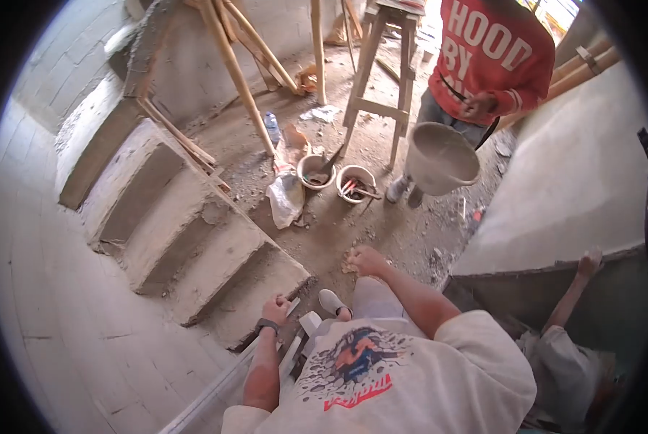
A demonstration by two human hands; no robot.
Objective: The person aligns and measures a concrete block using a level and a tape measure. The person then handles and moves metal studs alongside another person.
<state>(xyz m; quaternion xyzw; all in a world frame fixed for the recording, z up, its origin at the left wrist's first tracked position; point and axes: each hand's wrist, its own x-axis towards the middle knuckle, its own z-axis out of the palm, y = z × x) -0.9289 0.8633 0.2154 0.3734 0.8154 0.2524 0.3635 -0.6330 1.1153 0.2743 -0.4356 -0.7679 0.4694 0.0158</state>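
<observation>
The concrete steps stand shaped but rough; whether the curled left hand and right hand grip anything, I can't tell.

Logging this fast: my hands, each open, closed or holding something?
Left hand: curled by a pale bar; grip unclear.
Right hand: curled; contents cannot be told.

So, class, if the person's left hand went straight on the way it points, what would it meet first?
Probably the lowest concrete step, which shows just beyond the left hand; depth is unclear here.
</observation>
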